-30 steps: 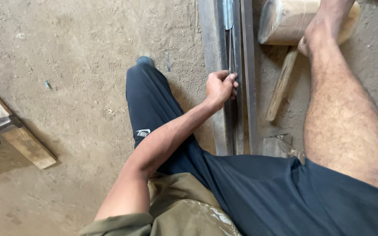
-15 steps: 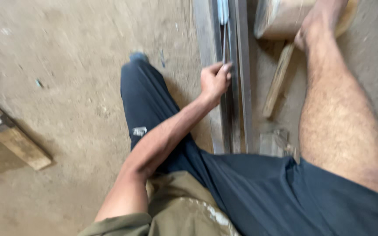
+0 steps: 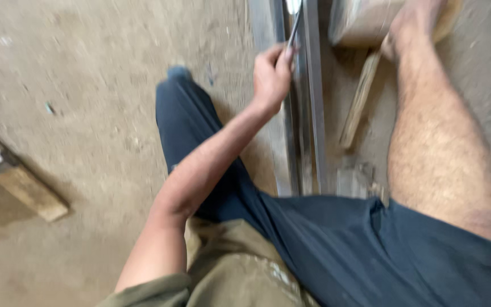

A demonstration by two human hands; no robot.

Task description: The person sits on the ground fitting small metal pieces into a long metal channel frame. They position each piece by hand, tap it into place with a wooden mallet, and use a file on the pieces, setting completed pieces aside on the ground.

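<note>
Dusty concrete floor carries everything; person sits on it, legs apart. Long grey metal section lies btw the legs, running to the floor's far edge. It looks heavy, stiff, w/ hard edges, prob best gripped on its flat flanges. Wooden plank sits at the left edge, wood stick just right of the steel. Left hand is closed round a thin metal rod lying along the section: light, rigid, smooth, likely slippery. Right hand is out of view.
</note>
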